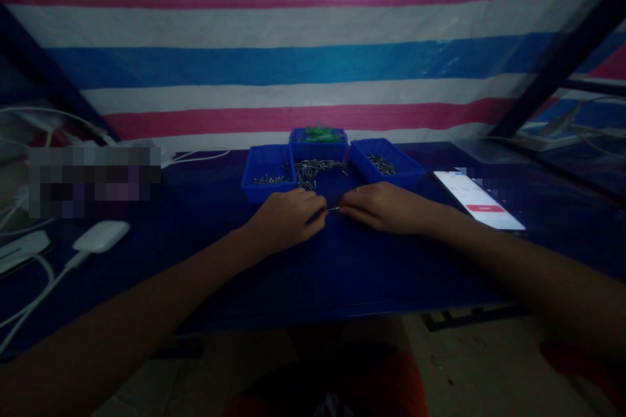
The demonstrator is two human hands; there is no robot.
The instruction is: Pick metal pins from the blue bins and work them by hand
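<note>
Over the middle of the blue tabletop, my left hand (289, 218) and my right hand (374, 206) face each other, fingertips pinched. Between them runs a small thin metal piece (333, 209), gripped at both ends; its exact kind is too small to make out. Just beyond my hands lies a loose pile of thin metal pieces (317, 169). A blue bin on the left (248, 172) and a blue bin on the right (408, 166) each hold similar small metal pieces. Behind the pile, a third blue bin (317, 151) contains green items.
A lit phone (479, 202) lies by my right forearm. On the left are a white charger (102, 236) with a cable and another phone-like device (22, 251). The table's front edge (342, 319) runs below my hands; a striped sheet (303, 65) hangs behind.
</note>
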